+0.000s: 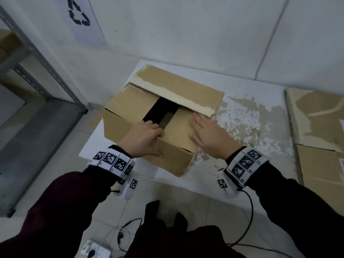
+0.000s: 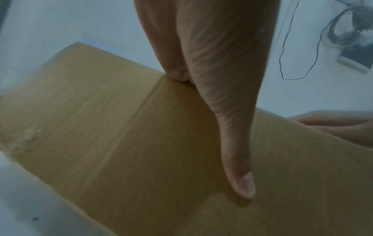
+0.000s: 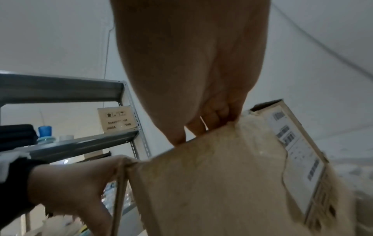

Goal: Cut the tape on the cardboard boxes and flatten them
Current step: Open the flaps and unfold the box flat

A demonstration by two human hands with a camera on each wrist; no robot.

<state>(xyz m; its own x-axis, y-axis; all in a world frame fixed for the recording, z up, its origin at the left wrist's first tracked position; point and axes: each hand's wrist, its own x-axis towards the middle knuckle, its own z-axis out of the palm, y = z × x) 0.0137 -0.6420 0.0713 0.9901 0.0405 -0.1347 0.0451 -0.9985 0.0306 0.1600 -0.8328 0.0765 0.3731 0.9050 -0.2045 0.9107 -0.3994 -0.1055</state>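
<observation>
Recycling symbol [image 1: 78, 13], black, printed on a white sheet on the wall. Square black-and-white coded markers on both wristbands [image 1: 113, 161]; their small characters are illegible. Carton on the metal shelf [image 3: 117, 119]: handling pictograms above blurred print, of which "100" can be read. Shipping label [image 3: 298, 153] on the cardboard box: barcodes, text too blurred to read.

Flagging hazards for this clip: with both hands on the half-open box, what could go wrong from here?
1. The left hand curls its fingers over the box edge into the dark gap; pressing the flaps could pinch them.
2. The right hand lies flat on a loose flap that might give way inward.
3. Cables trail on the floor by the person's feet, a possible snag.
</observation>
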